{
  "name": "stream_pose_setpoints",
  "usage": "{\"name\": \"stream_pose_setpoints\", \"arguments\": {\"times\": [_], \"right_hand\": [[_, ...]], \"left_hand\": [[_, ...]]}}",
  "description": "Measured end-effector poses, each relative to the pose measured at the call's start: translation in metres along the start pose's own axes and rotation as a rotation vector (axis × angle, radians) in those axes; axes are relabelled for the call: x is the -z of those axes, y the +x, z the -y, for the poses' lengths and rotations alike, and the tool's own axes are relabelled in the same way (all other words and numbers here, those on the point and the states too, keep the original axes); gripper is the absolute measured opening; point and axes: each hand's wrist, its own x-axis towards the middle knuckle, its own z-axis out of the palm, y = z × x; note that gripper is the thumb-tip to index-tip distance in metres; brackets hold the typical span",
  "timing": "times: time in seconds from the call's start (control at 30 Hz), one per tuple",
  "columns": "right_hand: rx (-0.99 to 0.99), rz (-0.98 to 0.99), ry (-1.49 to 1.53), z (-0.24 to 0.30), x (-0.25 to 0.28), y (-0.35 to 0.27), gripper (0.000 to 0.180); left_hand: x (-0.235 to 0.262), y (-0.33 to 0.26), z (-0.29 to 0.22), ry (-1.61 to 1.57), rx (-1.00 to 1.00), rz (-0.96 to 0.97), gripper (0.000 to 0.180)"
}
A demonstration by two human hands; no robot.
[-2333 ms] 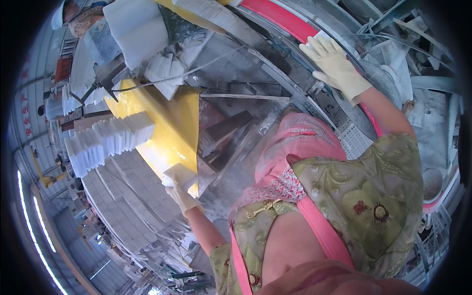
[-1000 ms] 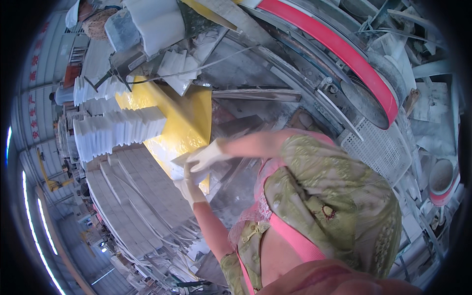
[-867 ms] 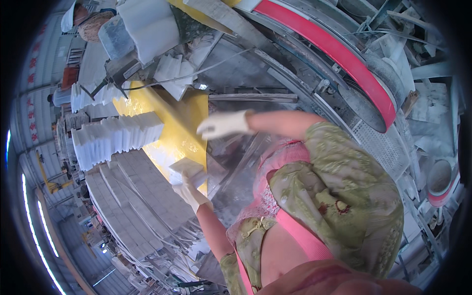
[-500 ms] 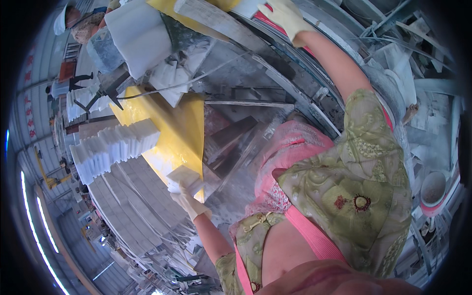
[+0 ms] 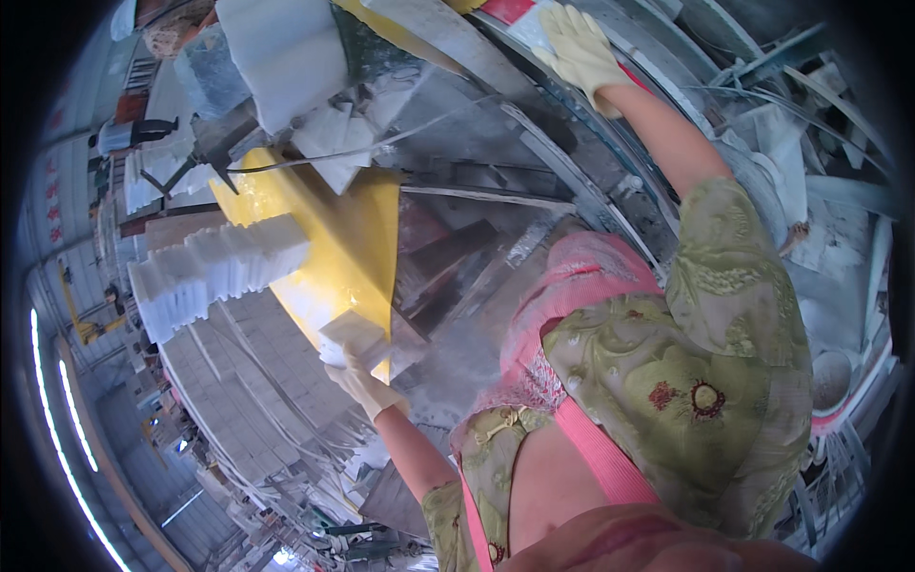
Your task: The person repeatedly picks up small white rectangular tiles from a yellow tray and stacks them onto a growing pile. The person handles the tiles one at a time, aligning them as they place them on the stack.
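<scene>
My left hand, in a pale cream glove, grips the near edge of a small pale stone tile. It may be more than one tile; the edge is too blurred to tell. They are over the lower end of a bent yellow sheet. Beyond it stands a long row of white tiles set on edge. My right hand, gloved alike, reaches out to the upper right with its fingers stretched out. It is beside a long machine bed with a red strip and a whitish flat piece at its fingertips.
Large white slabs and broken stone pieces lie at the upper left. A thin dark cable crosses above the yellow sheet. Stacked grey boards are at the left, a bucket at the far right. Another person is in the background.
My right hand has shifted slightly right and down in the picture, its fingers now more plainly spread. My left hand keeps hold of the tile. The view has turned a little.
</scene>
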Motion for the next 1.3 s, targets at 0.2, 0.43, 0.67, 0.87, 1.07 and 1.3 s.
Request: {"name": "stream_pose_setpoints", "arguments": {"times": [0.2, 0.43, 0.67, 0.87, 1.07, 1.3], "right_hand": [[0.108, 0.062, -0.290, -0.015, 0.075, -0.130, 0.065], [0.197, 0.314, -0.348, -0.001, 0.127, -0.141, 0.076], [0.311, 0.150, -0.537, 0.000, 0.080, -0.111, 0.055], [-0.248, 0.246, 0.153, 0.060, 0.072, -0.089, 0.046], [-0.088, 0.461, 1.122, 0.252, 0.024, -0.120, 0.046], [0.147, 0.487, 1.095, 0.470, -0.041, -0.175, 0.040]], "left_hand": [[-0.014, -0.026, -0.025, 0.106, 0.071, -0.078, 0.081], [-0.024, -0.060, -0.066, 0.011, 0.062, 0.002, 0.064], [-0.017, -0.050, -0.061, -0.073, 0.047, 0.093, 0.073], [0.002, -0.001, -0.008, 0.137, -0.033, -0.025, 0.070], [0.006, 0.003, -0.021, 0.368, 0.056, 0.029, 0.094], [0.004, -0.017, -0.036, 0.316, 0.047, 0.072, 0.098]]}}
